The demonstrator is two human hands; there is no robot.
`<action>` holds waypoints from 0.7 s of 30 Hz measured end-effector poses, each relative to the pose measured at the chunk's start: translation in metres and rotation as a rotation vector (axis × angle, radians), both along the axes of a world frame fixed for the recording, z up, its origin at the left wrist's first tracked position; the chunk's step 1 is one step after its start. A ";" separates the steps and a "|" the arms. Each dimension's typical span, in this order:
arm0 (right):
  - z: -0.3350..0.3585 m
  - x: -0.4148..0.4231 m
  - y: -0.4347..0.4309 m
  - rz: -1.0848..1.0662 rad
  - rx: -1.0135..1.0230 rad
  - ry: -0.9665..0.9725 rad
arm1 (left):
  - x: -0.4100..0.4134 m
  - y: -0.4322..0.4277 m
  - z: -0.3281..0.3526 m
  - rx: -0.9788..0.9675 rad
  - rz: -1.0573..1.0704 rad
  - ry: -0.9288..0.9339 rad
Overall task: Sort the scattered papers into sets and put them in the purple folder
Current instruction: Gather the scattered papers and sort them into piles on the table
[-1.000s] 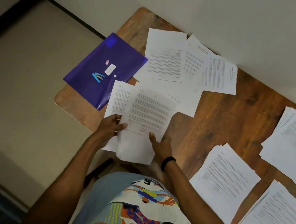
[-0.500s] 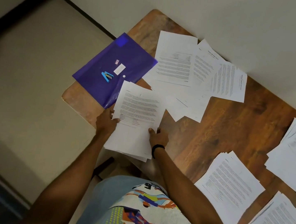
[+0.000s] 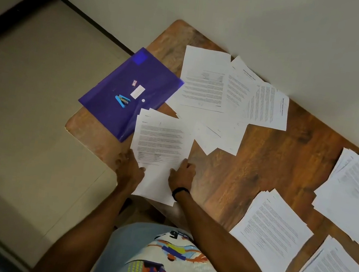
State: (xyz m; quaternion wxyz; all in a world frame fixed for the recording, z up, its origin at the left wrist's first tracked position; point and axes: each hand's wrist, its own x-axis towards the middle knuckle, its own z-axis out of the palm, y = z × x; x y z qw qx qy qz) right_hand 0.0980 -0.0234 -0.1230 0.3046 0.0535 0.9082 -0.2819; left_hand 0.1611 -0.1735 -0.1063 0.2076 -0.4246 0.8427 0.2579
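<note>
Across a wooden surface [image 3: 261, 169] running from centre frame out to 4 o'clock: three sorted stacks [image 3: 272, 235] at 3 to 5 o'clock, well apart from the scattered papers [image 3: 225, 91] fanned loosely at 1 o'clock. At 10 o'clock, overhanging the surface's corner, the purple folder [image 3: 131, 93], lying flat. At centre, overlapping the folder's 5 o'clock corner and jutting past the near edge, a new set [image 3: 161, 142], fanned into two offset sheets a second ago, now squared to a single outline. Clamped on its 7 o'clock side by the left hand [image 3: 127, 165], thumb on top, and on its 5 o'clock side by the right hand [image 3: 182, 172], fingers curled against the edge, thumb on the page. Likely meaning: one more set nearly ready, with the 1 o'clock spread yet to sort. Smallest, resting on the folder: a blue stapler [image 3: 122, 101].
</note>
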 end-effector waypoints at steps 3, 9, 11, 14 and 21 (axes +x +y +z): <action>-0.005 -0.010 0.006 0.026 -0.042 -0.009 | 0.003 0.002 -0.003 -0.016 0.040 -0.028; -0.013 -0.055 0.022 -0.029 0.062 0.192 | -0.010 0.012 0.000 -0.114 -0.069 -0.005; -0.006 -0.077 0.025 -0.076 0.080 0.215 | -0.022 0.016 0.001 -0.089 -0.134 0.062; 0.004 -0.112 0.031 0.034 0.170 0.220 | -0.049 0.026 0.002 -0.047 -0.204 0.149; -0.016 -0.158 0.048 0.389 0.373 0.061 | -0.137 0.044 0.011 -0.086 -0.410 0.186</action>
